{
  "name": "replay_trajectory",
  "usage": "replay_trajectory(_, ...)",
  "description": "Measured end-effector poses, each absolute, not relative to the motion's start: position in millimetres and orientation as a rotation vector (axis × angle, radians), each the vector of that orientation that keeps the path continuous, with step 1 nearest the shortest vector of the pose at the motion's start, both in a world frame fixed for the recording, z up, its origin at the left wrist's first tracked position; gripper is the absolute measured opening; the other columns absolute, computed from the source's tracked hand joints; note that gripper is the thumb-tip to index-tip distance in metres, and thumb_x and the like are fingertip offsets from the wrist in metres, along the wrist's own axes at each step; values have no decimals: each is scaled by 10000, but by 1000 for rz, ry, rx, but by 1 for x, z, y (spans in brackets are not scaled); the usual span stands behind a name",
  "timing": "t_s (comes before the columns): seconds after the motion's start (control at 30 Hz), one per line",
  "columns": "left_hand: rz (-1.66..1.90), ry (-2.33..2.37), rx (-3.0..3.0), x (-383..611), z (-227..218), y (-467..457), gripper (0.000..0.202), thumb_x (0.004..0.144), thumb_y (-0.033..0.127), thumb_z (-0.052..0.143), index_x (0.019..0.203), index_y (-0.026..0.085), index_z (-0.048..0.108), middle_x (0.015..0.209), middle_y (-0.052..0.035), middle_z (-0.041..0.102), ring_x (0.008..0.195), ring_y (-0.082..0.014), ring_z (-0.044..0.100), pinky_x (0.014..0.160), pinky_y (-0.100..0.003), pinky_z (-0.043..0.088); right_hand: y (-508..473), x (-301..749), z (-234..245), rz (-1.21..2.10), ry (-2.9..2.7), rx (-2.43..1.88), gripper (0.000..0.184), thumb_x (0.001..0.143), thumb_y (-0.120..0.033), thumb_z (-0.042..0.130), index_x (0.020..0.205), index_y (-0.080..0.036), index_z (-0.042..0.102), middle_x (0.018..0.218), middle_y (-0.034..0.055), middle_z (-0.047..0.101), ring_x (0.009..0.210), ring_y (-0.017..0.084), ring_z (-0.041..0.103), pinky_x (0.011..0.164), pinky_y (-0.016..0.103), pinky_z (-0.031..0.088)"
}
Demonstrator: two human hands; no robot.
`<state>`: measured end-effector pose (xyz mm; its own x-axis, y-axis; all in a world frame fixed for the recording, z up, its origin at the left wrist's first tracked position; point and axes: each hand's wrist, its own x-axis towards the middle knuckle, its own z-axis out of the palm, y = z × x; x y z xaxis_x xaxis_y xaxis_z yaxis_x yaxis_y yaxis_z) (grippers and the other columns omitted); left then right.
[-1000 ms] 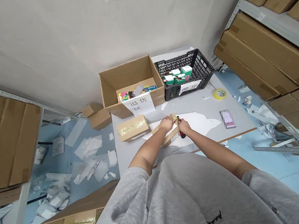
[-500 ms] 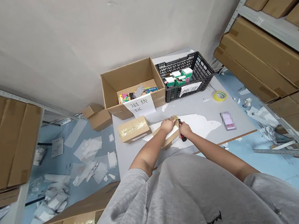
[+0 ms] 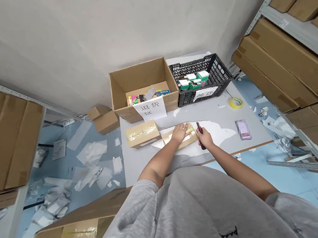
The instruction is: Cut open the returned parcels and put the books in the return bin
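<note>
The left hand (image 3: 180,133) lies flat and open on top of a small taped cardboard box (image 3: 191,134), and the box sits on the gray table (image 3: 222,112). The right hand (image 3: 205,138) is closed tight around a box cutter (image 3: 199,128), just beside the box. A flat hand keeps the box still, and the blade should stay away from the fingers.

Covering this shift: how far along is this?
Done, seemingly: colourful packs lie in an open brown cardboard box, green-and-white packs in a black plastic crate. In hand: the left hand presses a tan taped cardboard parcel, the right hand holds a black-and-red utility knife. Left: that parcel's tape looks uncut, as does a second tan parcel's.
</note>
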<state>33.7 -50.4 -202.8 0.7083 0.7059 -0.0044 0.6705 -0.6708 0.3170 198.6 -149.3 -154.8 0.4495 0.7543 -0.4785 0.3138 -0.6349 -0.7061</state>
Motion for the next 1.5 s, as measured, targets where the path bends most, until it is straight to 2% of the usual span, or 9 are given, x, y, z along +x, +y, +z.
replay_trajectory(0.13,261,845,2617,31,-197,-32,583,997,489,630,1537,304,512,1448,-120,599,1339,-282,530,1132,-408,375,-132,211,-160,1103,-952,-2158,357,934,-519,710,1080,-230,559,584,-80,581,411,132,593,439,201,451)
replay_trajectory(0.3,324,870,2601,27,-197,-41,707,908,588,717,1492,224,554,1548,-161,501,1437,-322,432,1195,-452,303,-95,218,-171,1186,-939,-2168,333,902,-399,771,1096,-211,577,617,-70,600,438,133,608,458,210,471)
replay_trajectory(0.43,321,977,2556,28,-195,-60,824,796,712,769,1408,188,596,1421,-185,555,1344,-348,478,1142,-459,333,-79,221,-181,1180,-945,-2221,326,882,-334,780,1111,-200,592,615,-56,613,448,145,617,459,219,469)
replay_trajectory(0.7,124,1057,2602,47,-184,-64,734,781,773,729,1179,163,641,1203,-178,605,1158,-355,524,975,-431,353,-69,225,-182,1141,-1056,-2326,356,854,-366,801,1105,-210,602,599,-46,622,441,157,614,468,232,466)
replay_trajectory(0.8,111,1061,2603,48,-185,-62,747,767,790,729,1163,164,634,1203,-177,603,1151,-352,524,950,-420,346,-80,231,-182,1233,-1053,-2177,376,914,-416,727,1189,-216,567,575,-71,592,413,143,583,453,219,461)
replay_trajectory(0.9,115,1059,2594,48,-185,-59,711,782,794,715,1127,177,637,1198,-169,609,1146,-343,529,937,-410,342,-109,242,-185,1328,-1036,-1955,444,1019,-553,482,1338,-245,494,558,-95,561,391,142,563,415,207,449)
replay_trajectory(0.97,121,1068,2589,49,-186,-57,667,815,779,695,1109,184,639,1190,-165,612,1148,-338,531,935,-409,341,-133,248,-187,1361,-1073,-1860,515,1024,-579,409,1426,-263,466,590,-94,573,389,135,562,400,202,447)
replay_trajectory(1.17,150,1104,2571,51,-191,-60,522,943,691,603,1105,195,629,1173,-142,625,1162,-315,540,941,-399,344,-174,245,-190,1455,-1108,-1740,653,1022,-478,442,1644,-303,351,707,-71,611,374,100,540,375,204,441)
replay_trajectory(1.5,206,1088,2528,49,-196,-73,441,994,619,568,1114,201,643,1163,-133,640,1171,-313,548,970,-410,344,-179,233,-179,1368,-1105,-1875,585,1038,-373,436,1616,-284,450,619,-84,555,375,96,543,395,185,436)
